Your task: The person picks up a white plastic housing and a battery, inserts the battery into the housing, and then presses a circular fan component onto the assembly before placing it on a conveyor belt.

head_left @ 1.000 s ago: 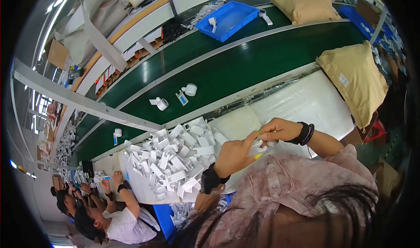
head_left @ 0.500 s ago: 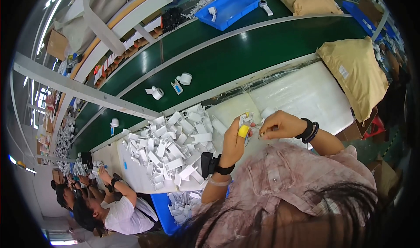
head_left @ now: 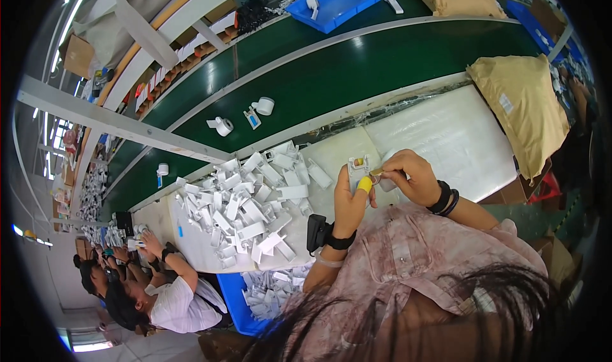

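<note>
As I watch the table [head_left: 199, 255] remotely, white parts [head_left: 250, 204] lie heaped left; right of them, the left hand [head_left: 349, 204] grasps a small white housing [head_left: 359, 163]; whether the right hand [head_left: 411, 176] beside it grips anything, I cannot tell.

A yellow cover [head_left: 364, 184] wraps the thumb of the left hand [head_left: 349, 199]. Just below that hand sits a black strap [head_left: 341, 239] with a boxy black device [head_left: 316, 233] — and, nearer the elbow, a pale, thin band [head_left: 327, 262]. Behind the right hand [head_left: 414, 176] come a broad black band [head_left: 440, 197] and a slimmer dark one [head_left: 452, 202]. Below both hands spreads a mottled dusty-pink shirt [head_left: 382, 285] — stitched pocket [head_left: 401, 244], small pale button [head_left: 403, 258] — with loose dark hair [head_left: 503, 288] across it.
</note>
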Demonstrator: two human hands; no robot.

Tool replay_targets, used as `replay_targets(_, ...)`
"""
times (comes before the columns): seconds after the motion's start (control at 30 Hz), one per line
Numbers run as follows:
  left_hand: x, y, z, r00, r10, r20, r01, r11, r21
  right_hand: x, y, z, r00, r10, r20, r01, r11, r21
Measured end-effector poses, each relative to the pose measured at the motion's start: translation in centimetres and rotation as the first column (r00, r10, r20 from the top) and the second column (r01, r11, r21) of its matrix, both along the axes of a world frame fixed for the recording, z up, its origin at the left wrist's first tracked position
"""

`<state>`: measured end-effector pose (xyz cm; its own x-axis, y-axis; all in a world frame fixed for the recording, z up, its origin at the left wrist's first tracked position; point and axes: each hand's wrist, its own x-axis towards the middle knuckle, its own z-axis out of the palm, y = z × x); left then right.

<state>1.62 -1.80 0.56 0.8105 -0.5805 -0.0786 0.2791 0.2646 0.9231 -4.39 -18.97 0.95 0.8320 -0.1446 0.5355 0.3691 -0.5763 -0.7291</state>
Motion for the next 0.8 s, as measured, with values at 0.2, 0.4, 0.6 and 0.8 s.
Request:
replay_targets(0.2, -0.8, -0.5, 0.0, 1.0, -0.009, 0.008, 0.009, 1.0, 0.0, 0.1, 0.0, 0.7, 0.988, 0.092, 0.126, -0.089, 0.996, -0.032)
replay_targets(0.4, -1.1, -0.5, -0.6, 0.992, -0.054, 0.114, 0.051, 0.998, 0.033, -0.1, 0.2, 0.7, 0.989, 0.064, 0.133, -0.06, 0.998, -0.031)
replay_targets(0.6, -1.6, -0.6, -0.3, 0.992, -0.048, 0.12, 0.041, 0.998, 0.054, -0.1, 0.2, 0.7, 0.982, 0.057, 0.183, -0.042, 0.995, -0.086)
replay_targets(0.8, -1.7, -0.6, -0.2, 0.991, -0.06, 0.123, 0.054, 0.997, 0.053, -0.1, 0.1, 0.6, 0.972, 0.047, 0.229, -0.015, 0.99, -0.138)
